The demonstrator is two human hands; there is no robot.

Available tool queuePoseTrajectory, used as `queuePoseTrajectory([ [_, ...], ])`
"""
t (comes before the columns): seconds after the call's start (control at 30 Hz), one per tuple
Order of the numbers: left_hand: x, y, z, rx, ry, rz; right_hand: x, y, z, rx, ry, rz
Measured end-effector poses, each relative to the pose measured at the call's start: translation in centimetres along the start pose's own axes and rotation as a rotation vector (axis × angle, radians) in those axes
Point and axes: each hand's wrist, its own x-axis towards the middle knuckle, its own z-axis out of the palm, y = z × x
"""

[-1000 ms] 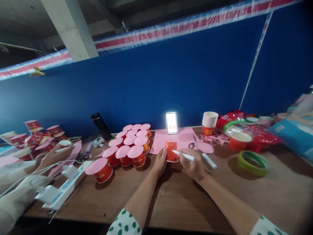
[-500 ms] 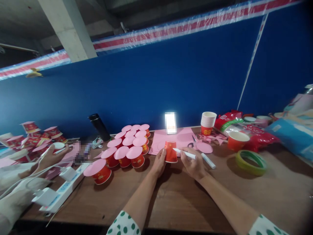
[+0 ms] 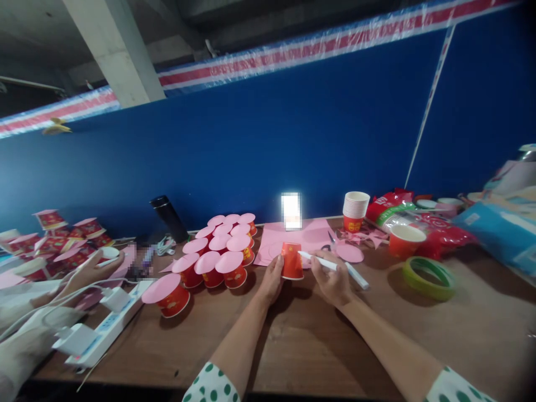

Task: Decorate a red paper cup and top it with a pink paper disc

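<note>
My left hand (image 3: pixel 272 278) grips the left side of a red paper cup (image 3: pixel 292 261), turned upside down with its white rim at the bottom. In my right hand (image 3: pixel 333 282) is a white glue pen (image 3: pixel 322 260), its tip pointing at the cup's right side; whether it touches I cannot tell. Behind the cup lies a pink paper sheet (image 3: pixel 310 229) with round outlines on it. A pink paper disc (image 3: pixel 350 253) and scissors (image 3: pixel 330 239), partly hidden, lie beside it. To the left stand several red cups topped with pink discs (image 3: pixel 230 262).
A white power strip (image 3: pixel 109 334) lies at the left, near another person's hand (image 3: pixel 90 271). A black bottle (image 3: pixel 170 218) leans behind. To the right are stacked cups (image 3: pixel 355 211), a single cup (image 3: pixel 407 241), green tape (image 3: pixel 429 278) and a red plastic bag (image 3: pixel 444 231).
My hands stay almost in place, with the pen and cup shifted only slightly. The other person's hand at the left has moved a little.
</note>
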Motion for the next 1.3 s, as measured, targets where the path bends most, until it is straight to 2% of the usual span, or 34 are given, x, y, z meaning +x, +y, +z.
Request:
queuePoseTrajectory([
  [0.13,0.19,-0.45,-0.37,-0.046,-0.042,0.008,0.01,0.14,0.0,-0.001,0.006,0.001],
  [0.53,0.36,-0.6,-0.42,-0.067,0.006,-0.003,-0.01,0.25,-0.06,-0.023,-0.01,-0.03],
  [0.77,0.22,-0.39,-0.3,-0.058,-0.028,0.01,0.22,-0.05,-0.11,0.011,0.02,-0.053],
  [1.0,0.16,-0.24,-0.21,-0.063,-0.025,-0.016,0.1,0.08,-0.04,0.021,0.007,0.018],
  [1.3,0.21,-0.31,-0.35,-0.038,-0.002,0.005,0.11,0.04,-0.11,0.004,0.001,-0.009],
])
